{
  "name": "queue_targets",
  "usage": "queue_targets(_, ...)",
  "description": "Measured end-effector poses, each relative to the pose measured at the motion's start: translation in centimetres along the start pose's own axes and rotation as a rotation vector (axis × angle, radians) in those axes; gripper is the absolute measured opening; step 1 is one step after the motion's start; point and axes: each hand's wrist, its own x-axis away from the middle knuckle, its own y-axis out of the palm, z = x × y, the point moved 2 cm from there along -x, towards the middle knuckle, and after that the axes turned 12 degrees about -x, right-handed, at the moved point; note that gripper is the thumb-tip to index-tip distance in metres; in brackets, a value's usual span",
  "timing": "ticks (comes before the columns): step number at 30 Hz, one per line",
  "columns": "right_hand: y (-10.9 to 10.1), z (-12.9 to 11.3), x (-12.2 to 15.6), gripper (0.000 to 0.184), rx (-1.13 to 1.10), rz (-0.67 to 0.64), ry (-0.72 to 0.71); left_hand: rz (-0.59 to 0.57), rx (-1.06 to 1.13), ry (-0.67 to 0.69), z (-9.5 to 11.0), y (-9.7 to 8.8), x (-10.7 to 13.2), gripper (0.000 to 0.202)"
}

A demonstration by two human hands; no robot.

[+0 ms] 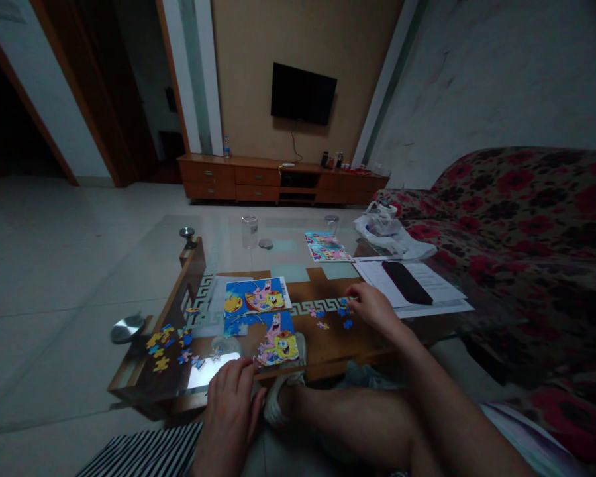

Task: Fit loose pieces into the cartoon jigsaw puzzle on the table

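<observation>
Here we are at the low glass-topped coffee table (278, 242), and the half-built SpongeBob jigsaw puzzle (275, 339) sits toward the near edge! Using the puzzle as the clock's centre, the right hand (372, 308) works at 3 o'clock, fingers curled down and tips bunched at a small cluster of blue puzzle pieces (345, 311); whether it's actually pinching one, you can't tell from here. The left hand (231, 414) comes in at 7 o'clock, right at the table's near edge, fingers loosely together and open, holding nothing visible, tips just beside the puzzle's lower corner. At 12 o'clock, touching the puzzle's top, sits the printed picture sheet (257, 296). At 9 o'clock, a scatter of yellow and blue loose pieces (161, 344) crowds the wooden left rim of the table (179, 291), right near the drop to the tile floor (54, 265). There's working room on the brown patterned panel (328, 348) between the puzzle and the right hand. Up at 2 o'clock, papers (427, 281) carry a black phone (406, 281), just past the right hand's reach line, hanging over the table's right side!
</observation>
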Motion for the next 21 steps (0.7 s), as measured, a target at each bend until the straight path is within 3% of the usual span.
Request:
queue_targets(3, -1.1, 4.0, 0.0, 0.028, 0.062, -0.008, 0.064, -0.005, 0.017, -0.026, 0.3, -0.5, -0.2, 0.027)
queue_targets(6, -0.9, 5.8, 0.0, 0.03, 0.085, -0.059, 0.082, -0.016, 0.045, -0.064, 0.5, -0.8, -0.3, 0.027)
queue_targets(15, -0.6, 6.4, -0.9, 0.005, 0.108, -0.12, 0.149, -0.052, 0.088, -0.084, 0.3, -0.8, -0.3, 0.028)
queue_targets(21, -0.3, 7.0, -0.8, 0.009, 0.042, -0.111, 0.177, -0.06, 0.109, -0.1, 0.2, -0.9, -0.5, 0.028)
